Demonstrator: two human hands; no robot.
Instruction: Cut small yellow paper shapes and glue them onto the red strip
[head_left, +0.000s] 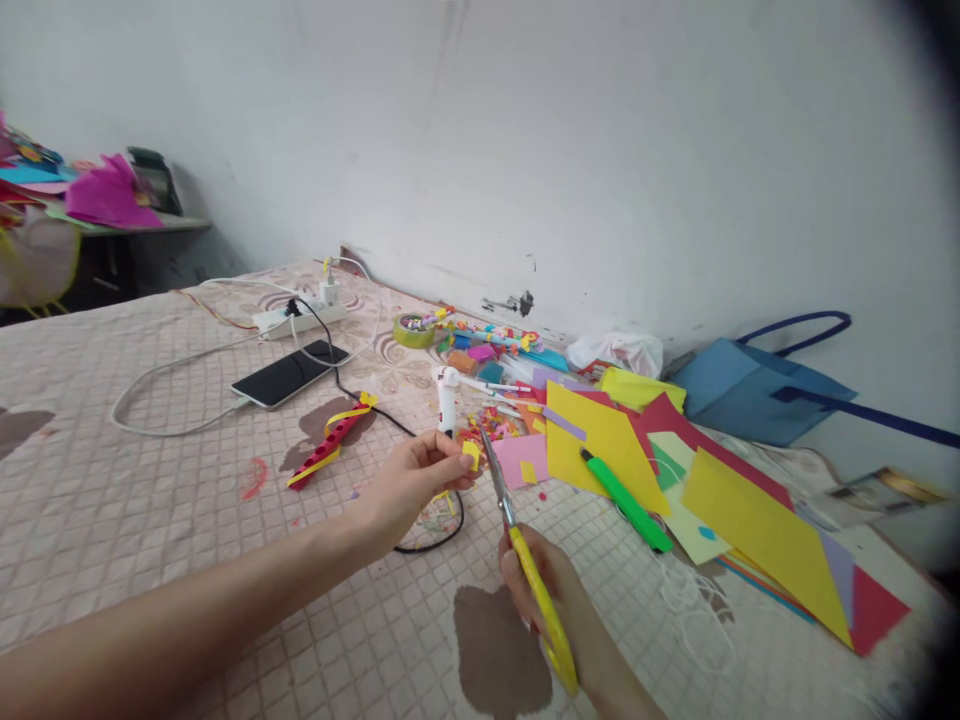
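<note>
Between the thumb and fingers of my left hand (429, 465) is a small piece of yellow paper (471, 455). My right hand (551, 585) grips yellow-handled scissors (534, 575), with the blades pointing up and away, just right of the paper and apart from it. Behind my hands stands a white glue gun (446, 398), its black cord running over the table. Small coloured paper scraps (499, 422) are heaped beside it. A pink paper sheet (517, 458) lies past the scissor tips. To the left is a red paper strip with a yellow ribbon wound around it (334, 440).
A phone (291, 374) is on a charging cable near a white power strip (300, 318). Yellow tape (414, 331) stands by the wall. On the right lie coloured sheets (772, 530), a green cutter (628, 502), white string (694, 600) and a blue bag (757, 390).
</note>
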